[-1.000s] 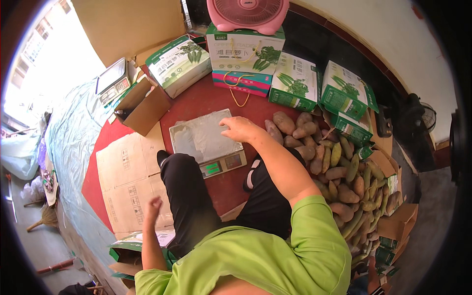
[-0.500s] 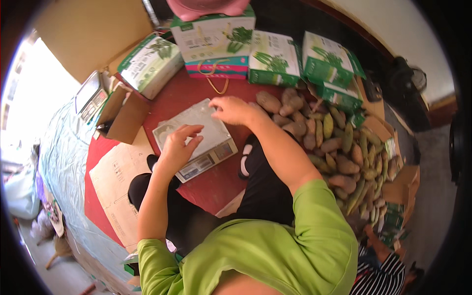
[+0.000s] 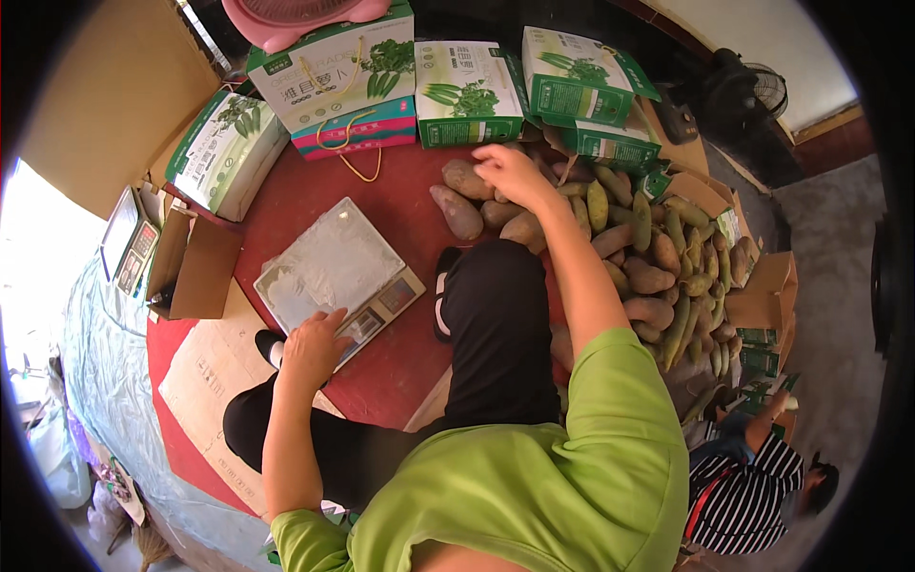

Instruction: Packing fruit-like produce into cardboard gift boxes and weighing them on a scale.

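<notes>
Right hand [image 3: 511, 175] shifting from scale [image 3: 329, 262] to vegetable pile [image 3: 650, 278], fingers curling, cannot tell if holding; left hand [image 3: 310, 355] hanging at scale's near edge, fingers loosely parting; scale sitting on red surface [image 3: 400, 186]

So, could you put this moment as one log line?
left hand: at scale's near edge, contact unclear | right hand: at root vegetables, contact unclear | scale: on red surface | pink fan: on box

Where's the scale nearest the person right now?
In the head view, the scale sits left of centre on the red surface, the left hand at its near corner.
</notes>
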A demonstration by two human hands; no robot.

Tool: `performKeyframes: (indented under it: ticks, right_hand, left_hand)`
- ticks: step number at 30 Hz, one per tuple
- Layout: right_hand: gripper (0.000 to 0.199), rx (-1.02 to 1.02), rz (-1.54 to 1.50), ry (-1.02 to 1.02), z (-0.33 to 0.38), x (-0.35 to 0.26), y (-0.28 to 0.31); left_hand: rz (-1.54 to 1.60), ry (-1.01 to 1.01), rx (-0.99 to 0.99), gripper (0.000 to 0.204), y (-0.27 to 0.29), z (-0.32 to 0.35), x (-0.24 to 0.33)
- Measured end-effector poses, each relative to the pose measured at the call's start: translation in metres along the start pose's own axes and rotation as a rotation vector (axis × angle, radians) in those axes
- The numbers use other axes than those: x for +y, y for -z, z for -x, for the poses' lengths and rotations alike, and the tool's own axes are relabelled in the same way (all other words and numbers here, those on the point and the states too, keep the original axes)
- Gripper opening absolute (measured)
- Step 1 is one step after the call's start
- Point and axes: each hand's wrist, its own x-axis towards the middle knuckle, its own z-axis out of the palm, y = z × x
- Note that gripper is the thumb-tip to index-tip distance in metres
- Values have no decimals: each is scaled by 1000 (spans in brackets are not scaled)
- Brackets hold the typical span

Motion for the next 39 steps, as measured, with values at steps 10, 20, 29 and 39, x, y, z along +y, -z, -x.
performKeyframes:
  ticks: [10,20,29,39]
  right_hand:
    - [35,287,-438,-598,18,152,38]
    - [31,706,-619,-643,-31,217,127]
    - [55,953,-714,-491,-90,227,206]
    - [80,884,-754,-404,-133,237,224]
  left_hand:
    - [38,96,-92,43,2,-8,-5]
    - [14,174,-157,44,-7,-28,-9]
    - [62,336,-294,48,-20,-35,-27]
    - [40,362,-327,46,-37,-41,-46]
